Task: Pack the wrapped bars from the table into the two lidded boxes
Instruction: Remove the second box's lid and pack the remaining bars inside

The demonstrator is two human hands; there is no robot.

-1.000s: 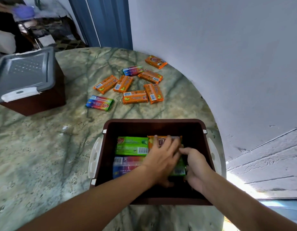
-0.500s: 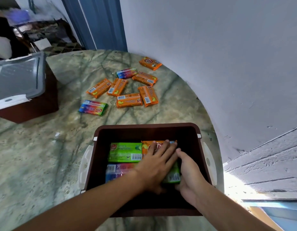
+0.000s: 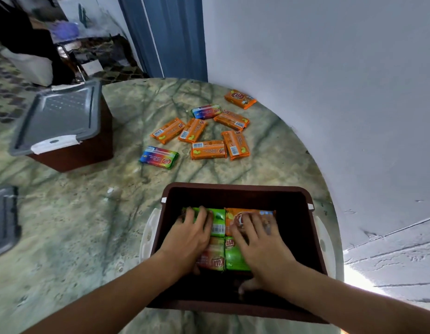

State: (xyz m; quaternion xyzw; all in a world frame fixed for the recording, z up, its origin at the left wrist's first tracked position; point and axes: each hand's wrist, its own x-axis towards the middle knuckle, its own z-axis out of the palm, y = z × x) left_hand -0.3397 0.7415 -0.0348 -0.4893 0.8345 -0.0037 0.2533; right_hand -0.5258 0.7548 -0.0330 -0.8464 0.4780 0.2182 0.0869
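Fingers of both hands lie spread and nearly flat on the bars inside the open box, pressing rather than gripping; neither hand closes round anything. That flat press looks meant to seat the bars level and tight so another layer can go on top.

Going from largest down: the marble table [image 3: 88, 237] carries everything. The open box [image 3: 235, 191], brown and lidless, sits at about six o'clock on it, nearest the person, presumably so both arms can reach straight in. The closed box [image 3: 71, 153] with its grey lid clipped on stands at about ten o'clock, well apart, probably kept shut until its turn. A grey panel at the nine o'clock edge may be the open box's lid; I cannot tell for sure.

The left hand [image 3: 187, 235] rests on a green bar [image 3: 217, 219] at the box's far left, over a reddish bar nearer the person. The right hand [image 3: 259, 242] covers an orange bar [image 3: 233, 216] at the far right, with another green bar [image 3: 234, 256] below it. Four bars sit side by side in a block.

Loose bars [image 3: 208, 149], mostly orange with two rainbow ones, lie scattered near twelve o'clock, still to be packed.
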